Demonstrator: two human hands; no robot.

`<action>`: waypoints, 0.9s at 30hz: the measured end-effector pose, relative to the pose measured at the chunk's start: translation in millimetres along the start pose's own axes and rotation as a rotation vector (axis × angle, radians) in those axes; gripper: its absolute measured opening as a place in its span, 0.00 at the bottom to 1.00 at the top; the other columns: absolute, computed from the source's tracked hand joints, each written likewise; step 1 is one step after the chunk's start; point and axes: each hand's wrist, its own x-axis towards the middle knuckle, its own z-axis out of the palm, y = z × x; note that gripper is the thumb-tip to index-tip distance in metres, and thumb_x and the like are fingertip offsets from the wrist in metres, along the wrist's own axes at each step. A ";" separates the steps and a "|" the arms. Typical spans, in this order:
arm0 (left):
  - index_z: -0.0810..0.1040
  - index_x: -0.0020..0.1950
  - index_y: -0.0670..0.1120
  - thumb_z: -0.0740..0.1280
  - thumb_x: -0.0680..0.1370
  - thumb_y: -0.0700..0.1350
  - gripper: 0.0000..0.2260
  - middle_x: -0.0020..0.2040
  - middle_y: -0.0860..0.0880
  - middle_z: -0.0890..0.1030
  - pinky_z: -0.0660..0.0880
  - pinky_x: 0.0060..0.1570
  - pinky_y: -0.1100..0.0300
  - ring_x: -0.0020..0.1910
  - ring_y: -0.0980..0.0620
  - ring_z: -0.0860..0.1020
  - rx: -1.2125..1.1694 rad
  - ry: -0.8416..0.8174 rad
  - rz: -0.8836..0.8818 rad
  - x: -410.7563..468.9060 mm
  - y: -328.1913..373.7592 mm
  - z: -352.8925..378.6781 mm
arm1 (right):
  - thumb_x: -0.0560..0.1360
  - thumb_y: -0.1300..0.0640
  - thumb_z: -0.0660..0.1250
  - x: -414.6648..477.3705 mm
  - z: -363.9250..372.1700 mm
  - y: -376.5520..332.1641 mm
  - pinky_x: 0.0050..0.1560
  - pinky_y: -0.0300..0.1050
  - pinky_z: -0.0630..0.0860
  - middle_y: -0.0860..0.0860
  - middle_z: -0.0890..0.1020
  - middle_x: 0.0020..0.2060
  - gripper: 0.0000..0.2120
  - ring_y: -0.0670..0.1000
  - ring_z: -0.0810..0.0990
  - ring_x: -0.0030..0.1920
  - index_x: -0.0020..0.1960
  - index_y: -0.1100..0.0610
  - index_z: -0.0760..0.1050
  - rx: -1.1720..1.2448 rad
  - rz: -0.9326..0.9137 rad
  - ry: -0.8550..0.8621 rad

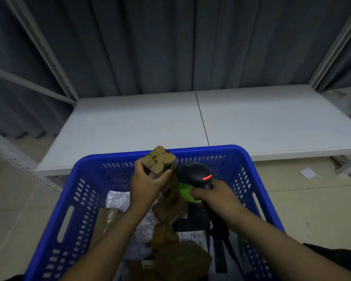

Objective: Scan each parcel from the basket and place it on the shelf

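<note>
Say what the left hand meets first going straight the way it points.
Holding the small box, the left hand points forward toward the basket's far rim. It looks raised enough to clear that, so probably the white shelf first; depth is unclear.
</note>
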 end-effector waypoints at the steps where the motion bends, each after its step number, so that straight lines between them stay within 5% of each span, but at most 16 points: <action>1: 0.69 0.57 0.51 0.78 0.68 0.50 0.24 0.49 0.58 0.77 0.74 0.45 0.60 0.48 0.56 0.77 -0.073 0.049 -0.044 -7.7 19.0 -2.7 | 0.72 0.55 0.73 -4.7 -1.0 -2.5 0.40 0.41 0.75 0.48 0.83 0.39 0.04 0.49 0.81 0.42 0.46 0.52 0.79 0.019 -0.025 -0.026; 5: 0.67 0.59 0.51 0.73 0.71 0.54 0.22 0.50 0.56 0.77 0.73 0.48 0.59 0.47 0.58 0.77 -0.261 0.065 -0.150 -34.2 73.5 -12.9 | 0.72 0.57 0.73 -24.6 -4.1 -12.3 0.51 0.42 0.79 0.50 0.86 0.49 0.14 0.49 0.84 0.49 0.57 0.52 0.80 0.184 -0.100 -0.148; 10: 0.69 0.68 0.54 0.69 0.76 0.50 0.21 0.59 0.51 0.80 0.79 0.47 0.62 0.53 0.55 0.80 -0.292 -0.260 -0.121 -61.7 95.3 -33.3 | 0.71 0.56 0.72 -40.4 -14.4 -18.9 0.59 0.54 0.78 0.57 0.85 0.52 0.17 0.55 0.84 0.53 0.59 0.58 0.79 0.427 -0.150 -0.188; 13: 0.55 0.75 0.66 0.73 0.74 0.44 0.38 0.63 0.54 0.79 0.79 0.56 0.51 0.59 0.54 0.79 -0.235 -0.552 -0.079 -72.7 88.8 -45.2 | 0.73 0.59 0.69 -46.1 -22.7 -22.5 0.62 0.56 0.76 0.57 0.85 0.53 0.16 0.59 0.83 0.55 0.60 0.59 0.77 0.625 -0.135 -0.223; 18: 0.39 0.71 0.75 0.77 0.67 0.39 0.56 0.70 0.53 0.70 0.80 0.53 0.49 0.65 0.49 0.74 -0.107 -0.777 -0.056 -87.3 82.1 -56.2 | 0.72 0.57 0.69 -49.1 -35.7 -23.9 0.57 0.54 0.79 0.60 0.84 0.54 0.21 0.61 0.83 0.55 0.63 0.62 0.75 0.681 -0.136 -0.244; 22: 0.47 0.74 0.71 0.76 0.68 0.42 0.50 0.68 0.51 0.71 0.80 0.52 0.53 0.62 0.50 0.75 0.037 -0.648 -0.073 -90.3 84.9 -65.8 | 0.76 0.59 0.69 -47.6 -41.3 -24.9 0.53 0.53 0.81 0.59 0.84 0.54 0.14 0.59 0.85 0.52 0.61 0.61 0.77 0.555 -0.123 -0.189; 27: 0.67 0.62 0.62 0.71 0.75 0.42 0.23 0.59 0.48 0.80 0.80 0.51 0.45 0.51 0.49 0.83 -0.052 -0.390 -0.154 -88.6 90.4 -82.5 | 0.75 0.57 0.70 -54.2 -32.9 -20.6 0.54 0.52 0.82 0.59 0.83 0.57 0.16 0.59 0.84 0.53 0.60 0.63 0.77 0.529 -0.039 -0.259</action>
